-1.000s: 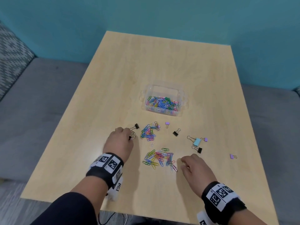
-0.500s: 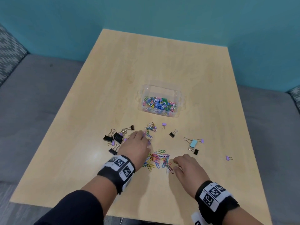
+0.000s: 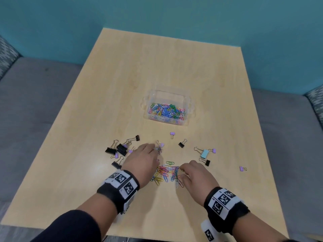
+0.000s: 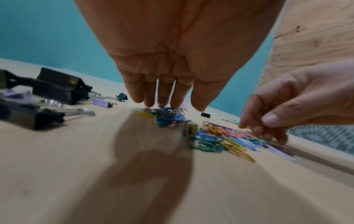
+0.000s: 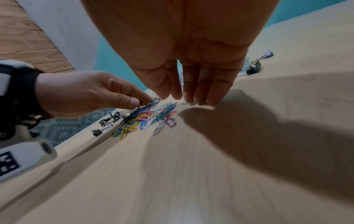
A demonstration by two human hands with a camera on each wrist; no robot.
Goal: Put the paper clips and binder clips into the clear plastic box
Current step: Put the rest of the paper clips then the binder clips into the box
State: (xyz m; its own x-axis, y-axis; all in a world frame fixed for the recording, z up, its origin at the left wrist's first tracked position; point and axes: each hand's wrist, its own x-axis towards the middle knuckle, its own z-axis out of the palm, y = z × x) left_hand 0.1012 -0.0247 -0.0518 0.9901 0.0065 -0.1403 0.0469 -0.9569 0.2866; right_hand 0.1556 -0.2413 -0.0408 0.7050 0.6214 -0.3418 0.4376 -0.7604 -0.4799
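Fingers of left hand [image 3: 142, 158] rest straight on a clip bunch [image 3: 159, 149]; right hand [image 3: 195, 177], loosely curled, holds nothing by the pile [image 3: 167, 172].

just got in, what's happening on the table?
A person is gathering clips into the clear plastic box, which already holds many coloured paper clips. The left hand has its fingertips on a small bunch of paper clips. The right hand touches the edge of the larger loose pile. Binder clips still lie scattered on the table.
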